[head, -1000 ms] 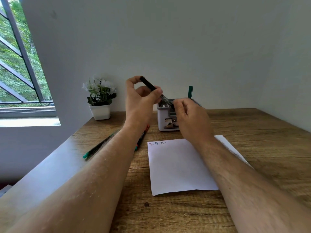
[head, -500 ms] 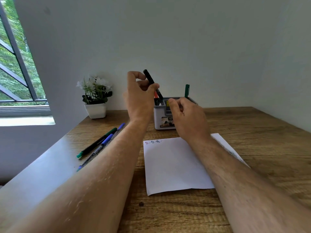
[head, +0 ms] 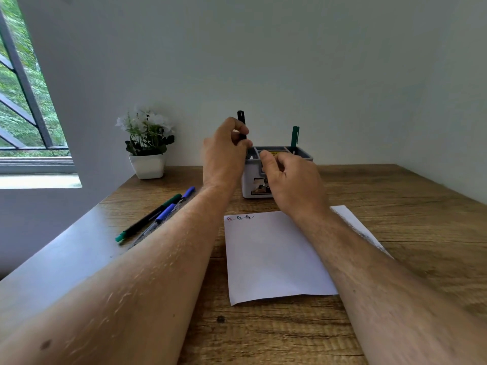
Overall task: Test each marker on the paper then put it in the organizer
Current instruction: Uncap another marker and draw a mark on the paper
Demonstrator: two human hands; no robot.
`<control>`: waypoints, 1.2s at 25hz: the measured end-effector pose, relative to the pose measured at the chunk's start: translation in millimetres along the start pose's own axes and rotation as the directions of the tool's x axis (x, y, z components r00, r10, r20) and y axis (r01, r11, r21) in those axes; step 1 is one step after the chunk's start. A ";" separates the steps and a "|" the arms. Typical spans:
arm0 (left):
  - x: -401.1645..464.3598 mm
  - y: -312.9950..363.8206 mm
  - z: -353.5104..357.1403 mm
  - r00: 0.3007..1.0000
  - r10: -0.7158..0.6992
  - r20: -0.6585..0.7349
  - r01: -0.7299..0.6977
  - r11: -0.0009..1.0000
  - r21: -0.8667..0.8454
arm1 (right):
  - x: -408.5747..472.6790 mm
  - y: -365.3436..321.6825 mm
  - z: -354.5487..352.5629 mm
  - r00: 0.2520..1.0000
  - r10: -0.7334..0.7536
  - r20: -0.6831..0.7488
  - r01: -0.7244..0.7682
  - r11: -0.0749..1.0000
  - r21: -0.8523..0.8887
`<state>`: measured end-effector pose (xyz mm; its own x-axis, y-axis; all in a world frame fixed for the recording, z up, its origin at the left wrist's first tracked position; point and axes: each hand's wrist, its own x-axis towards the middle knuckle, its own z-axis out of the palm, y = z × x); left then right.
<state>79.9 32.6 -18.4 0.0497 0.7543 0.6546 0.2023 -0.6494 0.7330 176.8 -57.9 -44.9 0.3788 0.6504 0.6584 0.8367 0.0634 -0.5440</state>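
My left hand (head: 224,151) holds a black marker (head: 241,122) almost upright, its lower end at the left compartment of the white and grey organizer (head: 303,155). A green marker (head: 294,137) stands in the organizer's right compartment. My right hand (head: 292,180) hovers in front of the organizer with loosely curled fingers and holds nothing. The white paper (head: 274,256) lies on the desk below, with three small scribbles (head: 239,218) near its top left corner. Left of my forearm lie a green-capped marker (head: 147,218) and two blue-capped markers (head: 168,213).
A white pot with a flowering plant (head: 147,146) stands at the back left of the wooden desk (head: 395,233). A window (head: 23,101) is on the left wall. The wall rises right behind the organizer.
My left hand has turned the black marker from a slant to nearly upright and lowered it toward the organizer. The right hand has stayed close in front.
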 end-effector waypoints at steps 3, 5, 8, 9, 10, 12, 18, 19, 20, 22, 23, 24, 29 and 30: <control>1.8 -2.8 2.9 0.996 -0.019 0.092 0.004 0.988 0.157 | 0.6 0.3 0.7 1.000 -0.005 0.005 0.005 1.000 0.010; 2.7 -3.0 3.1 0.991 -0.030 0.133 -0.004 0.970 0.242 | 0.7 0.1 0.4 1.000 -0.005 0.009 0.005 1.000 0.013; 3.4 -4.2 3.4 0.983 -0.045 0.178 -0.010 0.955 0.298 | 0.3 -0.3 -0.5 1.000 -0.006 0.016 0.005 1.000 0.007; 3.2 -4.9 3.6 0.980 -0.054 0.190 -0.007 0.952 0.307 | 0.4 -0.2 -0.4 1.000 -0.005 0.018 0.005 1.000 0.005; 2.6 -4.7 3.3 0.977 -0.065 0.202 -0.002 0.950 0.313 | 0.1 -0.4 -0.4 1.000 -0.002 0.020 0.002 1.000 0.005; 0.7 -3.7 2.0 0.976 -0.074 0.204 0.008 0.951 0.310 | -0.3 -0.4 -0.7 1.000 0.006 0.023 -0.006 1.000 0.009; 0.0 5.6 -21.9 0.992 -0.114 0.047 0.091 0.934 0.345 | -1.2 0.4 -1.3 0.999 0.014 0.037 -0.014 1.000 0.004; -0.4 6.1 -28.0 0.989 -0.137 0.048 0.108 0.915 0.388 | -1.2 0.3 -1.0 0.999 0.012 0.046 -0.011 1.000 -0.005; -1.6 6.4 -33.4 0.985 -0.165 0.060 0.120 0.883 0.454 | -1.4 0.1 -1.6 0.998 0.009 0.056 -0.008 1.000 -0.013; -5.2 7.0 -42.0 0.969 -0.232 0.083 0.125 0.754 0.645 | -2.0 0.0 -3.5 0.997 0.004 0.078 -0.003 1.000 -0.020; -7.8 8.4 -44.8 0.959 -0.267 0.090 0.117 0.668 0.735 | -2.7 0.1 -4.4 0.996 0.001 0.088 0.000 1.000 -0.019; -10.4 9.7 -46.0 0.949 -0.299 0.101 0.101 0.591 0.800 | -3.3 0.3 -4.7 0.995 -0.001 0.097 0.003 1.000 -0.015; -17.0 11.7 -43.9 0.901 -0.403 0.164 0.032 0.437 0.899 | -2.4 0.3 -3.1 0.994 -0.016 0.106 0.017 1.000 -0.009; -17.5 10.5 -43.8 0.898 -0.407 0.166 0.026 0.427 0.904 | -1.6 0.6 -2.5 0.994 -0.016 0.106 0.017 1.000 -0.007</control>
<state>38.3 8.4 -14.0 0.1250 0.9578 0.2587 0.9717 -0.1709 0.1631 177.7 -60.8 -45.1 0.3210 0.7259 0.6083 0.8458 0.0693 -0.5290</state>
